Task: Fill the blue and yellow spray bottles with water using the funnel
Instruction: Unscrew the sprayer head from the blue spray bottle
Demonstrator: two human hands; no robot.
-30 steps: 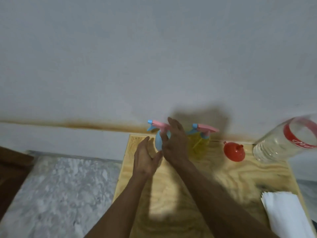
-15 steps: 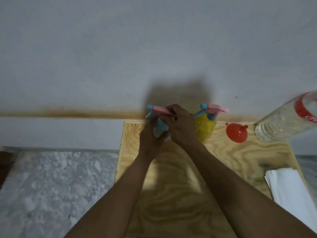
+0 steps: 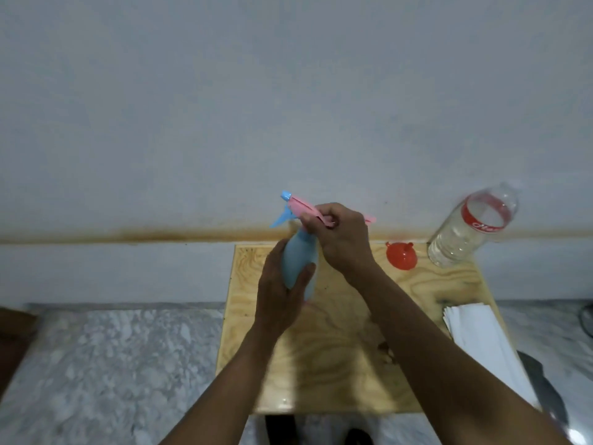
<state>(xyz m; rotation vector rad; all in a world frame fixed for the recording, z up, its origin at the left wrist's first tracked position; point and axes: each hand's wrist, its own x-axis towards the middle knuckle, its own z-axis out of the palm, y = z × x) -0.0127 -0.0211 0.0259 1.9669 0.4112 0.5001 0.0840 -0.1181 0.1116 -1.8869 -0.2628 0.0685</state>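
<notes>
Left hand (image 3: 282, 293) and right hand (image 3: 340, 239) both curled, gripping.

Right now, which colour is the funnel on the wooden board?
The funnel is red, seen clearly in the head view.

We cannot see the yellow spray bottle's body; our right hand (image 3: 341, 237) covers it, leaving only a pink tip (image 3: 370, 219) poking out. Our left hand (image 3: 282, 292) hides the blue spray bottle's (image 3: 298, 261) base. The water bottle's (image 3: 471, 224) cap end blurs into the wall.
</notes>
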